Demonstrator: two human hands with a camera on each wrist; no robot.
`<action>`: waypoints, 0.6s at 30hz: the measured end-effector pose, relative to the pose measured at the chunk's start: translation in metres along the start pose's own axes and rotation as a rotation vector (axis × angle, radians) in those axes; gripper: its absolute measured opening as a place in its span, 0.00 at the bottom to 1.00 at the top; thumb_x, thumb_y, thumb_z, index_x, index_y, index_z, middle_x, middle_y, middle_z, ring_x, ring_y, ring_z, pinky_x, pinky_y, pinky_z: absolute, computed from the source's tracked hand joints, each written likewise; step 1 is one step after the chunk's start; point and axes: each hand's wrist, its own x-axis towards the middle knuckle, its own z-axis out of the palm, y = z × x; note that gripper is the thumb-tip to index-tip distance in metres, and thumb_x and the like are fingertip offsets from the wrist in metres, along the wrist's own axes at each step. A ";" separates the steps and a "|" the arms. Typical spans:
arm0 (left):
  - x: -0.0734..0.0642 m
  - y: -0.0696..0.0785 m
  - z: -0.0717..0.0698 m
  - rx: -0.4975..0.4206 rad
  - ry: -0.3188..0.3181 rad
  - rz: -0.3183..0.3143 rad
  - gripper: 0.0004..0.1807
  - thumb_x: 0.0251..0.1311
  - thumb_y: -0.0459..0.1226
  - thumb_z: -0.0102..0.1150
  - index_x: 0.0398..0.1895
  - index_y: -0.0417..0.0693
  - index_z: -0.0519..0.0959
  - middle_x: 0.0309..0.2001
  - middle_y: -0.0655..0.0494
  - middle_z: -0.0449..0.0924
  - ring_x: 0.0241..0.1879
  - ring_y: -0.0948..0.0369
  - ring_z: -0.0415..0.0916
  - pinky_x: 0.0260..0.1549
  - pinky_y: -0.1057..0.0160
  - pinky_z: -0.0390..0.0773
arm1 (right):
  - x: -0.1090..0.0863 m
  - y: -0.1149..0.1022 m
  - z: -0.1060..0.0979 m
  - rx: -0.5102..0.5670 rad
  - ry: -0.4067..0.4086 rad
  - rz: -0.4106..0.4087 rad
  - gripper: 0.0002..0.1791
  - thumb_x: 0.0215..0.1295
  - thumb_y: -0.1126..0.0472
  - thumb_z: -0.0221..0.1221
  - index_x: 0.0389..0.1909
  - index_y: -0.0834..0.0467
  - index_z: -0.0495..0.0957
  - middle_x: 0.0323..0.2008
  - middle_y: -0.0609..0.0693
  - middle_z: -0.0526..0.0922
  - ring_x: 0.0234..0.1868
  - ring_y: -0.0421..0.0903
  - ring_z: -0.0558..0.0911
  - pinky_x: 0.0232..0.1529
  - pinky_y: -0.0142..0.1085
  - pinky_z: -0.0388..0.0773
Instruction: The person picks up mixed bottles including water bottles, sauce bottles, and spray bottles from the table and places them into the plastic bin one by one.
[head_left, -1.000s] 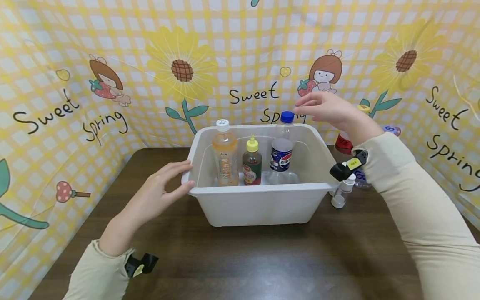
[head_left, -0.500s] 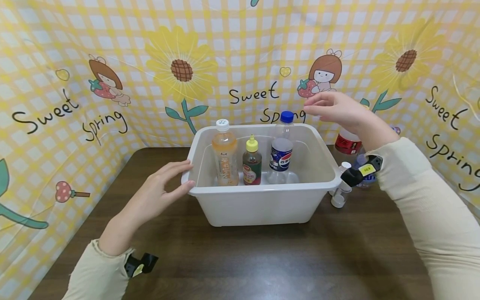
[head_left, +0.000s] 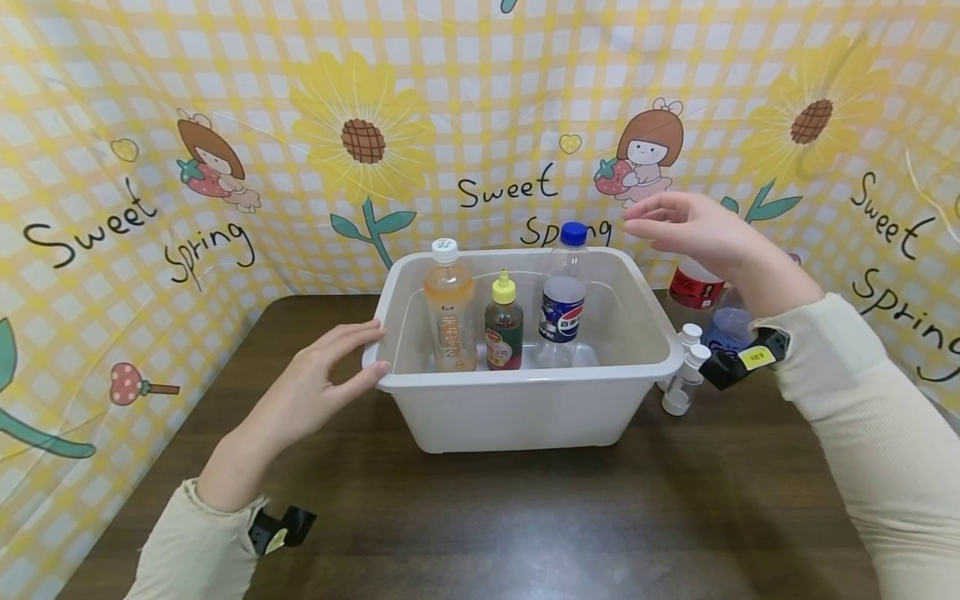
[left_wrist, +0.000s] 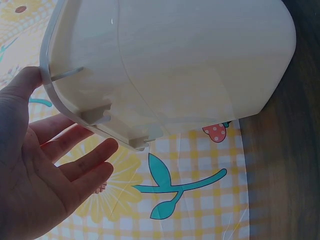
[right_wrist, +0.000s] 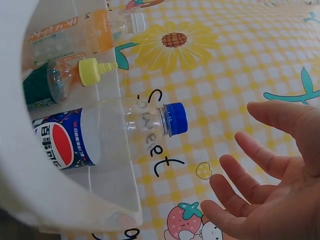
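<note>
A white plastic tub (head_left: 525, 417) stands on the brown table with three bottles upright inside. These are an orange drink bottle (head_left: 450, 317) with a white cap, a small squeeze bottle (head_left: 504, 329) with a yellow nozzle cap, and a clear Pepsi bottle (head_left: 562, 310) with a blue cap. My left hand (head_left: 318, 383) touches the tub's left rim with thumb and fingertips, fingers fairly straight. In the air above the tub's right back corner is my right hand (head_left: 697, 233), relaxed and holding nothing. The right wrist view shows its fingers apart from the blue cap (right_wrist: 176, 119).
Right of the tub stand two small clear bottles (head_left: 681, 392) with white caps. Behind them are a red-labelled bottle (head_left: 693, 287) and a blue-labelled bottle (head_left: 727, 325), partly hidden by my right arm. A yellow checked cloth (head_left: 480, 100) hangs behind the table.
My right hand has drawn away from the Pepsi bottle's cap, moving right. The left hand and the tub stay where they were.
</note>
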 end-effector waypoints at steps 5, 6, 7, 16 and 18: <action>0.000 0.000 0.000 -0.003 0.002 0.001 0.27 0.63 0.48 0.54 0.63 0.46 0.69 0.66 0.49 0.66 0.66 0.49 0.62 0.60 0.42 0.65 | -0.006 0.007 -0.003 -0.011 0.010 0.017 0.26 0.64 0.43 0.54 0.57 0.53 0.69 0.61 0.55 0.69 0.61 0.50 0.68 0.67 0.53 0.60; 0.000 0.000 0.000 -0.003 0.002 0.001 0.27 0.63 0.48 0.54 0.62 0.47 0.69 0.66 0.49 0.66 0.66 0.49 0.62 0.60 0.42 0.65 | -0.008 0.008 -0.003 -0.015 0.012 0.020 0.26 0.64 0.43 0.54 0.57 0.53 0.68 0.61 0.56 0.69 0.61 0.50 0.68 0.67 0.53 0.60; 0.000 0.000 0.000 -0.002 0.002 0.002 0.27 0.63 0.48 0.54 0.62 0.47 0.69 0.66 0.49 0.66 0.66 0.49 0.63 0.60 0.42 0.65 | -0.009 0.009 -0.004 -0.015 0.012 0.023 0.26 0.64 0.43 0.54 0.58 0.54 0.68 0.61 0.55 0.69 0.61 0.49 0.68 0.67 0.53 0.60; 0.000 0.000 0.000 -0.005 0.002 0.001 0.27 0.63 0.48 0.54 0.62 0.46 0.69 0.66 0.49 0.66 0.66 0.49 0.63 0.59 0.42 0.66 | -0.018 0.024 -0.006 0.017 0.037 0.032 0.19 0.65 0.45 0.54 0.52 0.47 0.71 0.48 0.38 0.74 0.48 0.30 0.73 0.64 0.42 0.68; 0.000 0.000 0.000 -0.006 0.002 0.001 0.27 0.63 0.48 0.54 0.63 0.46 0.69 0.66 0.49 0.66 0.65 0.49 0.63 0.59 0.42 0.66 | -0.019 0.027 -0.006 0.021 0.043 0.024 0.16 0.65 0.46 0.54 0.51 0.46 0.72 0.48 0.37 0.74 0.47 0.28 0.73 0.59 0.32 0.71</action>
